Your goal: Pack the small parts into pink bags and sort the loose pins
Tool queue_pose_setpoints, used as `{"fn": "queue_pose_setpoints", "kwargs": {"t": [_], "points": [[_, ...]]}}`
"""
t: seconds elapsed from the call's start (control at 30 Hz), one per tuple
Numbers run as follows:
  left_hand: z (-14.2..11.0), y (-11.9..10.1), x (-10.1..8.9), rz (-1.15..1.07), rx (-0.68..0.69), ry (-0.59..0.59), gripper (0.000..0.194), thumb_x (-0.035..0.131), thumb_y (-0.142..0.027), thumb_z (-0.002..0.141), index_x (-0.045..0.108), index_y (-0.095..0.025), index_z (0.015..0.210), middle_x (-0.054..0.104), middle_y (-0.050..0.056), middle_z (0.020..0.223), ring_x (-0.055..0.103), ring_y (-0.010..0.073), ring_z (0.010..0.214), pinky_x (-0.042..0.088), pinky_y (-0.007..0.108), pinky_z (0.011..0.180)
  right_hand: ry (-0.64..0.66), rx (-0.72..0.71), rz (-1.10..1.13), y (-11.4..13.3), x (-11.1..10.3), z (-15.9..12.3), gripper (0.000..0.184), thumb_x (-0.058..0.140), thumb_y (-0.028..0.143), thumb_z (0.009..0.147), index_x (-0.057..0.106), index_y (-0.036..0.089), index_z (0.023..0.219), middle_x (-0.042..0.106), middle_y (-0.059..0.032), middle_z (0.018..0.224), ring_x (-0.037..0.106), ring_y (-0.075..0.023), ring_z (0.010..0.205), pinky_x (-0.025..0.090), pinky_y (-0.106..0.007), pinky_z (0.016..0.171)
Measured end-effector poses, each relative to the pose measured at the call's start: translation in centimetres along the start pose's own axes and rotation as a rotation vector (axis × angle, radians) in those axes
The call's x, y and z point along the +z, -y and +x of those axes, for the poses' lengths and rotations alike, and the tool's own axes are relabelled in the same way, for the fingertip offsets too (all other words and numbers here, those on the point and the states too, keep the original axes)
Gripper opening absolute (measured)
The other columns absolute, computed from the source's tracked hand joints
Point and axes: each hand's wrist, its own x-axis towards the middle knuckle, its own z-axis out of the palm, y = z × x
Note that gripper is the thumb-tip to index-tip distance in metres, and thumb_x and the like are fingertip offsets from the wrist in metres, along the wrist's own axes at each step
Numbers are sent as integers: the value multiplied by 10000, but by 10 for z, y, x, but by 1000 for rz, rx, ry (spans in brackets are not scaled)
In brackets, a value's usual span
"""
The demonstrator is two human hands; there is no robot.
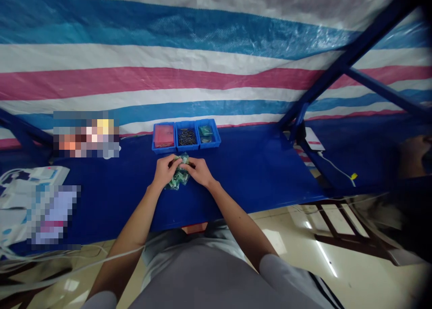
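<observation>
My left hand (166,169) and my right hand (201,171) meet over a small clear bag of green parts (180,176) on the blue table (256,169). Both hands have their fingers closed on the top of the bag, which rests on the table in front of me. Just beyond the hands stand three blue bins side by side: the left bin (164,137) holds something red, the middle bin (186,136) holds dark small metal pieces, the right bin (207,134) holds green parts.
A striped blue, white and pink tarp hangs behind the table. Blue metal frame bars (340,66) rise at the right. A white device with a cable (313,140) lies at the right; white items and cables (30,178) lie at the left. Tiled floor below.
</observation>
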Motion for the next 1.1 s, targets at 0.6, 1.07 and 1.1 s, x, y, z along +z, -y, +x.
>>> {"fn": "queue_pose_setpoints", "kwargs": {"t": [0.6,1.07,1.1], "points": [[0,3,0,-31,9,-13,285,578,-317,892,566,-167,650,471,-33,572,415,113,558,324,243,573,-58,39,87,3,0,-1,439,571,536,909,504,179,663,378,38,630,338,-111,614,264,-238,561],[-1,-2,-1,-49,24,35,342,558,-362,927,524,-173,644,472,-35,562,429,111,545,335,246,578,-72,28,123,2,-3,0,478,553,554,914,439,187,630,372,39,618,345,-112,608,286,-245,574],[-2,-3,-2,-58,30,55,332,547,-354,935,534,-173,658,492,-30,573,445,113,550,343,247,584,-78,32,142,1,-3,0,474,555,552,914,447,187,631,386,38,614,357,-112,603,294,-245,573]]}}
